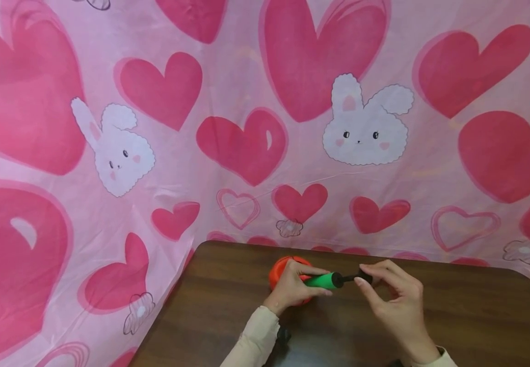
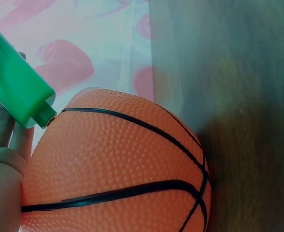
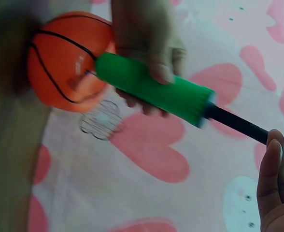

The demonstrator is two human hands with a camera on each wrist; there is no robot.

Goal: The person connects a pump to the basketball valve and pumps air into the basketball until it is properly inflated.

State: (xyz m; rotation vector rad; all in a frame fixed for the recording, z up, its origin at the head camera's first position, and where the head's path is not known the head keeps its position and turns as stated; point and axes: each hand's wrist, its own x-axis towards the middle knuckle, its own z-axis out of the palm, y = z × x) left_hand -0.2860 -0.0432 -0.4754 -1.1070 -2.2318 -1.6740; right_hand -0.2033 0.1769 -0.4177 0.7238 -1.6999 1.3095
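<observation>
My left hand (image 1: 291,286) grips the green barrel of a hand pump (image 1: 323,281) near the middle of the table. The thumb and fingertips of my right hand (image 1: 399,298) pinch the pump's black handle (image 1: 365,277). Between barrel and handle a length of black rod (image 3: 236,124) is drawn out. An orange toy basketball (image 2: 118,154) with black lines sits on the table behind and under my left hand. In the left wrist view the pump's narrow green tip (image 2: 46,115) points at the ball's side; whether a needle enters the ball cannot be told.
The brown wooden table (image 1: 476,316) has rounded far corners. A pink sheet (image 1: 228,66) with hearts and rabbit faces hangs behind it and along its left. A small dark object (image 1: 284,335) shows beside the left sleeve, partly hidden.
</observation>
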